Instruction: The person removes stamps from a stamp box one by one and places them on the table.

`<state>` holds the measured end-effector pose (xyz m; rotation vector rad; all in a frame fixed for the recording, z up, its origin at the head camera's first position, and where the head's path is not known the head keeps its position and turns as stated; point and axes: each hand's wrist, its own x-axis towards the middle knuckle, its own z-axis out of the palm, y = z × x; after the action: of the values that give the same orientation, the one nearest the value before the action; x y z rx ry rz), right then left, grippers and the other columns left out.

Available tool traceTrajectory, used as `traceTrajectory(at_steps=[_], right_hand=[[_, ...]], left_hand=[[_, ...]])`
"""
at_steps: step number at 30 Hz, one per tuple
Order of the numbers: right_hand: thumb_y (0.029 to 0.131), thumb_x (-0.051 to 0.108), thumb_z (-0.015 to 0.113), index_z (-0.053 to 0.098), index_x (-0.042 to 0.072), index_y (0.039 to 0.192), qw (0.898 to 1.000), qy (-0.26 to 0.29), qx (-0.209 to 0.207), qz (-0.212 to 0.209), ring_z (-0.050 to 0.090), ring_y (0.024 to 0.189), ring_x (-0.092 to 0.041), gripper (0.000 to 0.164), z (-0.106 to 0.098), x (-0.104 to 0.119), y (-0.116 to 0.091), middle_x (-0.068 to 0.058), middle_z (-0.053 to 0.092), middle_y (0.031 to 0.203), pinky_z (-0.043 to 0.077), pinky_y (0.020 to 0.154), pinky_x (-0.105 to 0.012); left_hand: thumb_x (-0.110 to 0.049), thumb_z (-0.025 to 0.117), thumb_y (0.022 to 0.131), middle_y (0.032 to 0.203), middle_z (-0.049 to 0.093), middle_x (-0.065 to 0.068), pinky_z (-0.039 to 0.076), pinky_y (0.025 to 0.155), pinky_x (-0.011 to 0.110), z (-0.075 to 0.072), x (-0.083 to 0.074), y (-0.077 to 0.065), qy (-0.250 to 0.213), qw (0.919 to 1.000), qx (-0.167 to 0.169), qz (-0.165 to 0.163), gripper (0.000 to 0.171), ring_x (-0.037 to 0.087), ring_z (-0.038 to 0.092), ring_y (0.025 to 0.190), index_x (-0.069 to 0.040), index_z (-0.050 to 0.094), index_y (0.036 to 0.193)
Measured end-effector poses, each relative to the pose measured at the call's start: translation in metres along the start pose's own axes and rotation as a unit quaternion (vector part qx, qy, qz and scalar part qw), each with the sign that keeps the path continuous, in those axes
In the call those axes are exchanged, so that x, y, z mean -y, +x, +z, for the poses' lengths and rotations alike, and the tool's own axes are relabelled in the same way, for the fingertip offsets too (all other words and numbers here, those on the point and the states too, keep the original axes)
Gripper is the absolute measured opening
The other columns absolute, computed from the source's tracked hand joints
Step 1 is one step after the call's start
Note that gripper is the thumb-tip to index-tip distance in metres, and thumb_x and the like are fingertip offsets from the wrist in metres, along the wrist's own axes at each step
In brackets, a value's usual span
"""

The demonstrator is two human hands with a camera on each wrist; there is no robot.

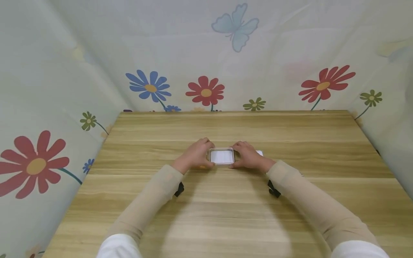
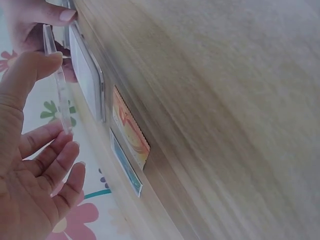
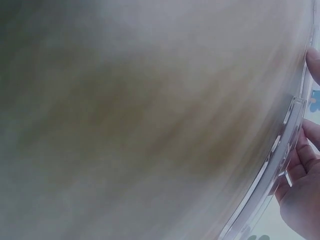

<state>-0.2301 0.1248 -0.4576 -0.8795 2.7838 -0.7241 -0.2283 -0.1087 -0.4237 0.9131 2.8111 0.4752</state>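
A clear rectangular plastic lid [image 1: 222, 164] is held level between both hands. My left hand [image 1: 197, 154] pinches its left end, the thumb on the near edge and fingertips on the far edge, as the left wrist view shows. At its right end, my right hand [image 1: 246, 156] grips with thumb and fingers. In the right wrist view, the fingers of that hand [image 3: 305, 185] lie along a clear edge [image 3: 270, 175]. A white rectangular piece with a clear rim [image 2: 87, 75] lies on the table close to the lid.
On the wooden table [image 1: 226, 208], an orange stamp-like card with a toothed edge [image 2: 131, 130] lies by a teal card [image 2: 126, 162], both near the left hand. Another white piece [image 1: 259, 153] shows partly behind the right hand. A flower-printed cloth [image 1: 274, 68] hangs behind the table.
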Motion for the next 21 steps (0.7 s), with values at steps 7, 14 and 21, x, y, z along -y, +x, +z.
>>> traceTrajectory(at_steps=[7,14,21], right_hand=[[0.072,0.036,0.082,0.057,-0.003,0.124,1.000,0.009,-0.011,-0.014,0.048,0.111,-0.037,0.070,-0.0030,0.0014,-0.0020,-0.020,0.056,0.119,0.038,0.096,-0.052],[0.071,0.039,0.082,0.053,-0.003,0.128,1.000,0.022,-0.001,-0.008,0.046,0.114,-0.036,0.077,-0.0032,0.0000,-0.0008,-0.020,0.054,0.124,0.036,0.100,-0.051],[0.071,0.041,0.081,0.051,-0.003,0.131,0.999,0.035,0.007,-0.002,0.045,0.114,-0.035,0.080,-0.0010,-0.0021,-0.0025,-0.021,0.053,0.124,0.038,0.098,-0.048]], left_hand=[[-0.030,0.081,0.070,0.113,0.056,0.012,0.049,0.083,0.036,0.0015,0.0006,0.0023,0.009,1.0000,-0.001,-0.002,0.063,0.022,0.053,0.096,0.001,0.058,0.120],[-0.032,0.080,0.071,0.114,0.055,0.012,0.048,0.083,0.036,0.0024,0.0033,0.0049,0.007,0.9999,0.008,-0.008,0.064,0.022,0.053,0.096,0.000,0.058,0.121],[-0.031,0.080,0.070,0.110,0.056,0.010,0.048,0.083,0.034,0.0074,0.0040,0.0062,0.010,0.9998,0.013,-0.005,0.062,0.020,0.053,0.092,0.000,0.059,0.119]])
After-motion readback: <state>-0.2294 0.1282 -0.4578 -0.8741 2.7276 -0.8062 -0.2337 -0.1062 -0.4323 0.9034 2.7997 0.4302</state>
